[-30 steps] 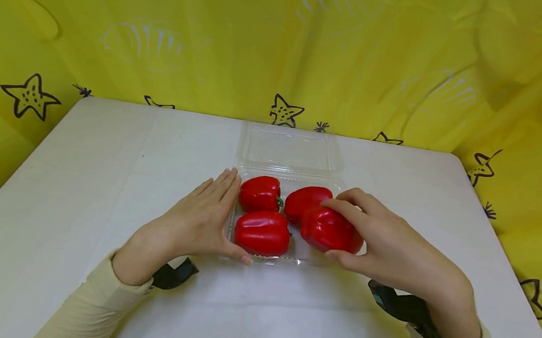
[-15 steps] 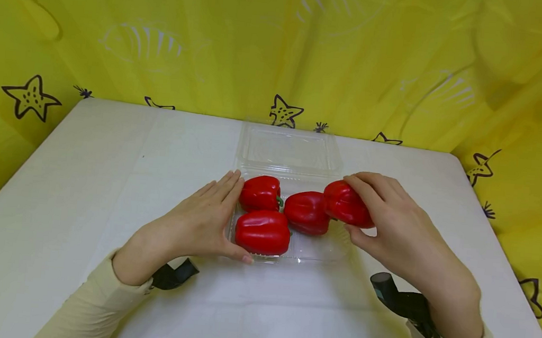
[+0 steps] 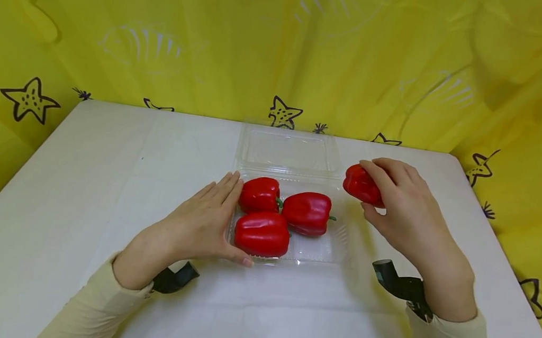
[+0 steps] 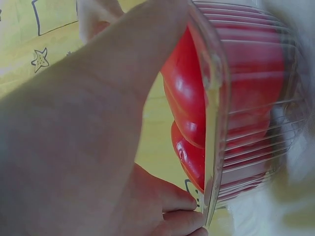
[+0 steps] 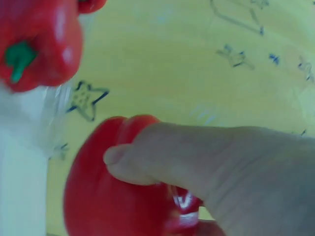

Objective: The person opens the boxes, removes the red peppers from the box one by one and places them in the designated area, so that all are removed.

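Note:
Three red bell peppers lie in a clear plastic container (image 3: 312,249): one at the back left (image 3: 259,194), one at the front left (image 3: 262,234) and one on the right (image 3: 307,213) with its green stem to the right. My left hand (image 3: 200,222), fingers straight, rests along the container's left side, thumb by the front rim. Off the container's right side, my right hand (image 3: 406,209) grips another red bell pepper (image 3: 361,183) from above. In the right wrist view the thumb presses on this held pepper (image 5: 113,191). Its far side is hidden by the hand.
The container's clear lid (image 3: 291,149) lies folded back behind it, hinged to its rear edge. A white table (image 3: 83,191) bears everything. Behind and at the sides hangs a yellow curtain (image 3: 232,54) with sea-creature drawings.
My right hand has lifted the pepper out of the container's right part and carried it right and back. The right pepper there now lies turned, stem to the right. The left hand stays.

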Tool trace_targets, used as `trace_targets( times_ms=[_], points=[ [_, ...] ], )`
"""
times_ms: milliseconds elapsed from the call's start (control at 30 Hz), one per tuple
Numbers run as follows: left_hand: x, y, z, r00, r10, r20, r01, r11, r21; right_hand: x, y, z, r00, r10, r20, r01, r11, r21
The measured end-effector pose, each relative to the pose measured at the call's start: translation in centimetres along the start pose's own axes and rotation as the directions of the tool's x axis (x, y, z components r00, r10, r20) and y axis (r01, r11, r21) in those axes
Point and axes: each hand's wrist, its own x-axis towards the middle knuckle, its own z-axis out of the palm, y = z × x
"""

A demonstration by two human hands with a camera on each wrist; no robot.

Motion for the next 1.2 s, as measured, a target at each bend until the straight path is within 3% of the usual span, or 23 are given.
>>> trace_targets(
  times_ms=[733, 1200],
  points=[
    [0.3, -0.3, 0.0, 1.000, -0.014, 0.005, 0.014, 1.000, -0.010, 0.5, 5.8, 3.3, 0.978, 0.208, -0.024, -0.206, 0.975, 0.082],
    [0.2, -0.1, -0.1, 1.000, -0.004, 0.004, 0.004, 1.000, 0.004, 0.2, 8.8, 4.5, 0.945, 0.317, 0.085, -0.324, 0.942, 0.088]
  ],
)
